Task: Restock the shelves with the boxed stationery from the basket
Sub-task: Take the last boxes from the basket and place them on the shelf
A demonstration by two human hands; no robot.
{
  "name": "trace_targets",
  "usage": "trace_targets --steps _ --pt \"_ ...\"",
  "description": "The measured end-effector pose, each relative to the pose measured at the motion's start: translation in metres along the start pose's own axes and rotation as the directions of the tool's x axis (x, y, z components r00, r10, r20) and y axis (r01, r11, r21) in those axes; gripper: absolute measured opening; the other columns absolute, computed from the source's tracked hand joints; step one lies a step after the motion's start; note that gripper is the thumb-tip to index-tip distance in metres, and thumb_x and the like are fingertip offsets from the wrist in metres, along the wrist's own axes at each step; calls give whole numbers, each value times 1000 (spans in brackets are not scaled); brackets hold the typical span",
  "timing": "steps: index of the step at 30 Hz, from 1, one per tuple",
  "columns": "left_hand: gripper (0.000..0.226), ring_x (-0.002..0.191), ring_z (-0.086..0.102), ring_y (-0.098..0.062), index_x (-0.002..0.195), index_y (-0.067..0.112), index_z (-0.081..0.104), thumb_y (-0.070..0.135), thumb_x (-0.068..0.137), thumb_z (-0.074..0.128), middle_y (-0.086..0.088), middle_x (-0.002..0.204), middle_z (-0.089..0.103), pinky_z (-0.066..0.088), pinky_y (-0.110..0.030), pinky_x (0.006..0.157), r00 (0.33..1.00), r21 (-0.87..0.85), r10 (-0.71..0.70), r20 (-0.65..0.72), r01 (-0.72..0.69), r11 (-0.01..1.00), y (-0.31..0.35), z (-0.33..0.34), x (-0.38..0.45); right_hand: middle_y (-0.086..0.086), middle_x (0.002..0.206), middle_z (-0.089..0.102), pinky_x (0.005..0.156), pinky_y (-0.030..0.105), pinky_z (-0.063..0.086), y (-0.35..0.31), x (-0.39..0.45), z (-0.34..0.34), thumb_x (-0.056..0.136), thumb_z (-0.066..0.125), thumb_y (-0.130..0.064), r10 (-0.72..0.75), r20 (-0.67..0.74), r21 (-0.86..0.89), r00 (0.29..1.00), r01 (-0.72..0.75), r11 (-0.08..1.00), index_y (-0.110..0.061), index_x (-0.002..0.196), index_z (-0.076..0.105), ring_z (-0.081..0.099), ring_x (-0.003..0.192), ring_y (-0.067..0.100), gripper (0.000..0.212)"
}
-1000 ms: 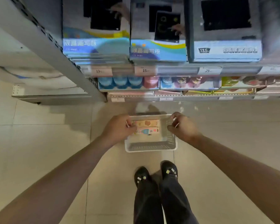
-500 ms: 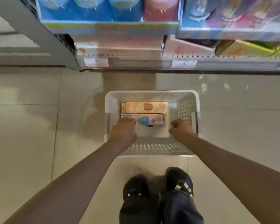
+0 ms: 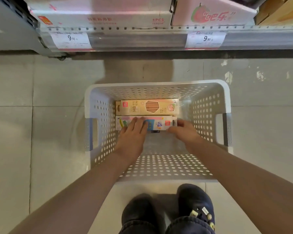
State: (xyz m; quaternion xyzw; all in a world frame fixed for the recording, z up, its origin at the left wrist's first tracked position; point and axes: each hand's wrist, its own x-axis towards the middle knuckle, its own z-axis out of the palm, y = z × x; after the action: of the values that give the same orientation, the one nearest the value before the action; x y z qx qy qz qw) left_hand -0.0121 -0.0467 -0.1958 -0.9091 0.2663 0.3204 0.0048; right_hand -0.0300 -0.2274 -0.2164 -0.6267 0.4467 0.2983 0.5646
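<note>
Basket [image 3: 98, 105] sits on the floor just below the shelf [image 3: 142, 39], w/ two boxes side by side toward its far wall, both long axis running left-right.

L hand [image 3: 134, 134]: fingers fairly straight, spread, lying flat on top of the near box [image 3: 156, 123], over its left half. No wrap round it visible; thumb side hard to read.

Near box: colourful, lies across the basket floor, touching the tan HB box [image 3: 147, 107] behind it. Something small and dark pokes out under its near edge; can't tell what.

R hand [image 3: 184, 130]: fingers curled at the box's right end, seems to pinch or cup that end; exact contact partly hidden by the hand itself.

Key relation: box lies straight ahead of both hands, its length spanning the gap between them, so each hand is at one end. Neither is clearly nearer. Judgement: an end-to-end two-hand lift looks like the step in hand, then up and fwd to the shelf. L hand would need to slide to the left end first.

HB box is untouched, nearer the far wall.
</note>
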Motion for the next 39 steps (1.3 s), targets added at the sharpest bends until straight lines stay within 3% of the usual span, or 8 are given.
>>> trace_targets --steps 4,7,12,19,24,31,35,39 --pt "84 121 50 -30 139 4 40 14 65 79 -12 136 48 49 -42 90 995 33 25 -93 -22 999 -4 -1 5 3 113 69 66 17 43 -3 1 -1 76 70 -5 11 94 67 995 -17 998 -14 110 64 62 97 13 36" --pt "83 121 47 -31 142 4 34 13 70 75 -13 141 43 47 -43 95 994 35 35 -108 -31 999 -9 0 11 1 105 68 63 16 44 -4 1 2 75 72 -5 10 123 101 992 -23 995 -13 107 62 61 83 4 34" --pt "80 97 64 -29 118 1 60 13 44 89 -14 115 63 56 -38 73 974 91 76 -215 -57 994 -13 1 12 6 109 69 77 22 51 2 -2 2 73 75 -6 -5 115 174 993 -15 985 -9 110 61 65 96 13 39" --pt "61 114 54 -28 120 6 48 19 69 78 -11 123 56 39 -35 99 987 -39 96 -132 -102 994 -8 -16 15 14 112 66 80 25 54 -4 -15 2 76 67 8 14 211 287 977 -75 955 -2 111 58 65 100 22 38" --pt "56 111 54 -25 128 12 41 22 81 67 -8 125 55 42 -30 85 995 -230 50 -90 -69 971 -7 -28 22 7 99 68 80 21 53 -20 -31 -8 79 64 5 -128 219 320 967 53 946 -15 93 63 65 93 16 25" --pt "38 70 56 0 99 20 56 13 70 78 15 82 59 41 -7 58 1000 -756 -15 18 23 654 -2 -62 15 -2 100 67 72 16 54 -42 -57 -15 84 56 4 -236 364 415 901 70 907 -16 117 54 68 88 5 38" --pt "42 85 64 -5 100 23 59 19 66 84 11 93 66 55 -20 72 994 -841 12 105 82 535 0 -84 -5 8 116 65 99 38 47 -48 -82 -9 85 58 0 -180 361 387 915 29 922 -11 124 54 60 111 24 40" --pt "43 84 65 3 94 33 59 14 65 84 15 91 68 55 -15 72 994 -896 22 105 85 436 4 -115 -32 7 117 65 86 32 54 -64 -118 -8 85 58 0 -197 330 407 923 49 912 -10 128 53 62 110 25 44"
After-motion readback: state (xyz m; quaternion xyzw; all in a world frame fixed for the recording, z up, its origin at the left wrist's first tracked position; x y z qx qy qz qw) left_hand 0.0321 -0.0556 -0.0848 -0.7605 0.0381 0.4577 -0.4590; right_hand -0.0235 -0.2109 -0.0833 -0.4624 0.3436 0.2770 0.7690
